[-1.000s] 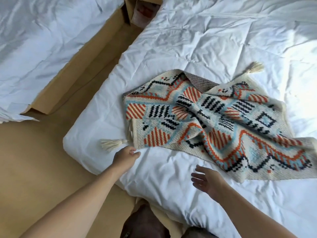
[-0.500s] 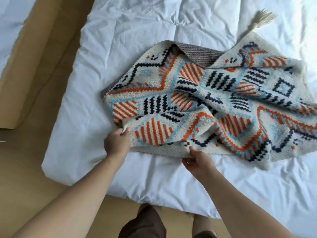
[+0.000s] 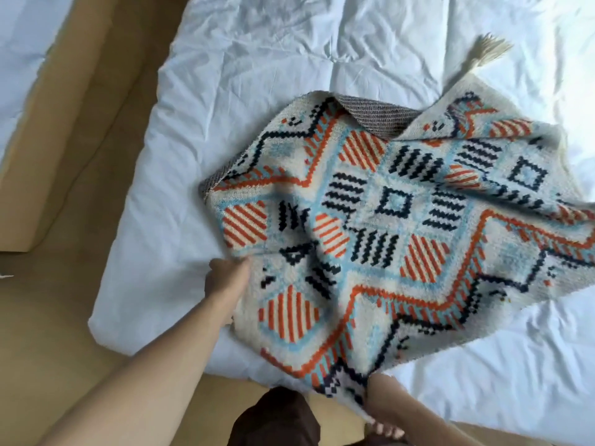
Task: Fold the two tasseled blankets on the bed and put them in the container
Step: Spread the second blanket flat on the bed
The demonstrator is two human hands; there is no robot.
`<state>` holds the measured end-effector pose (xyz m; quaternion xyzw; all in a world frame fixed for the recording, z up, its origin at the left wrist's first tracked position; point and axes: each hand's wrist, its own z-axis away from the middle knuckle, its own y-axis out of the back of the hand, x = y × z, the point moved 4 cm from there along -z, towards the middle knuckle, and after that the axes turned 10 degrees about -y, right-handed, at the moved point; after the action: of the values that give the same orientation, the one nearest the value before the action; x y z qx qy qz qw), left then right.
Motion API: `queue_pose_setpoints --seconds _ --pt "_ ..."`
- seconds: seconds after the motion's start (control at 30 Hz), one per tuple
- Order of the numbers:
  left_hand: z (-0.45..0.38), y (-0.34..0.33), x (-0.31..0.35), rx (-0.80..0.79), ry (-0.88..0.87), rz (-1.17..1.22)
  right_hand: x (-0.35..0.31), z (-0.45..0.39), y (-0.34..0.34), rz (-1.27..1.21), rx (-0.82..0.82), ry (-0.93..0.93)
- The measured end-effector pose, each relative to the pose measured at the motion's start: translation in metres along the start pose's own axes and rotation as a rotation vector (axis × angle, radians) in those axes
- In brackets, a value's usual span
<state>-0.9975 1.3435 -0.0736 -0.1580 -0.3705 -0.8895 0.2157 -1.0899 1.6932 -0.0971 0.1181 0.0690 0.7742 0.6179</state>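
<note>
One patterned blanket (image 3: pixel 396 220), cream with orange, light blue and dark blue shapes, lies rumpled on the white bed (image 3: pixel 257 69). A cream tassel (image 3: pixel 487 51) sticks out at its far corner, and a grey underside shows at the far fold. My left hand (image 3: pixel 227 275) grips the blanket's left edge. My right hand (image 3: pixel 383 403) holds its near edge, lifted off the bed and pulled toward me; the fingers are partly hidden by the cloth. I see no second blanket and no container.
A tan floor (image 3: pixel 48 317) runs along the left of the bed. A second white bed with a tan base (image 3: pixel 38 130) stands at the far left. My dark trousers (image 3: pixel 273 420) and a bare foot show at the bottom.
Both hands have taken hold of the blanket's near edge and pulled it up and toward me, spreading the pattern. My right hand has drawn back to the bed's near edge.
</note>
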Motion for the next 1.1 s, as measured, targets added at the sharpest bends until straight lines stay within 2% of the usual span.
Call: queue_pose_setpoints --seconds 0.07,0.1,0.13,0.2,0.3,0.4,0.47,0.53,0.57,0.6,0.63,0.7,0.73,0.77,0.8,0.83,0.9,0.93,1.0,1.03,1.1 --pt "-0.007 0.007 0.000 0.036 0.038 0.058 0.000 0.003 0.009 0.354 -0.047 -0.056" --pt "-0.016 0.010 0.003 0.032 0.012 0.060 -0.008 0.007 0.018 0.465 -0.119 -0.093" --pt "-0.028 0.012 0.009 0.024 -0.021 0.067 -0.020 0.009 0.032 0.536 -0.115 -0.092" --pt "-0.048 0.021 0.027 0.025 -0.053 0.127 -0.061 0.017 0.070 0.569 0.034 0.009" --pt "-0.077 0.029 0.048 0.015 -0.082 0.247 -0.147 0.034 0.131 0.435 0.348 0.202" --pt "-0.082 0.029 0.061 -0.026 -0.167 0.354 -0.256 0.054 0.184 0.310 0.614 0.580" --pt "-0.074 0.023 0.067 -0.195 -0.303 0.379 -0.327 0.062 0.212 0.288 0.704 0.840" --pt "-0.056 0.011 0.073 -0.515 -0.426 0.311 -0.387 0.065 0.228 0.403 0.673 1.002" --pt "-0.052 0.004 0.070 -0.633 -0.470 0.244 -0.410 0.062 0.231 0.512 0.617 1.011" --pt "-0.050 -0.001 0.065 -0.666 -0.500 0.181 -0.426 0.055 0.230 0.659 0.577 0.987" --pt "-0.054 -0.003 0.058 -0.587 -0.500 0.122 -0.435 0.048 0.227 0.837 0.543 0.933" --pt "-0.063 0.002 0.042 -0.230 -0.416 -0.007 -0.432 0.031 0.220 1.106 0.402 0.743" --pt "-0.064 0.005 0.032 -0.105 -0.344 -0.065 -0.422 0.023 0.218 1.153 0.295 0.627" --pt "-0.065 0.004 0.023 -0.097 -0.283 -0.113 -0.410 0.014 0.217 1.147 0.200 0.520" --pt "-0.064 -0.002 0.013 -0.210 -0.230 -0.143 -0.397 0.010 0.217 1.138 0.147 0.462" --pt "-0.059 -0.010 0.005 -0.394 -0.195 -0.153 -0.386 0.006 0.216 1.150 0.145 0.445" --pt "-0.042 -0.026 -0.004 -0.716 -0.131 -0.112 -0.370 0.002 0.217 1.171 0.214 0.476" --pt "-0.036 -0.031 -0.004 -0.804 -0.115 -0.085 -0.365 -0.003 0.219 1.133 0.244 0.487" --pt "-0.036 -0.035 0.000 -0.820 -0.099 -0.017 -0.360 -0.005 0.234 0.932 0.225 0.484" --pt "-0.041 -0.034 0.004 -0.770 -0.094 0.010 -0.361 -0.002 0.244 0.844 0.198 0.484" --pt "-0.059 -0.022 0.020 -0.557 -0.102 0.045 -0.368 0.013 0.268 0.805 0.202 0.499"
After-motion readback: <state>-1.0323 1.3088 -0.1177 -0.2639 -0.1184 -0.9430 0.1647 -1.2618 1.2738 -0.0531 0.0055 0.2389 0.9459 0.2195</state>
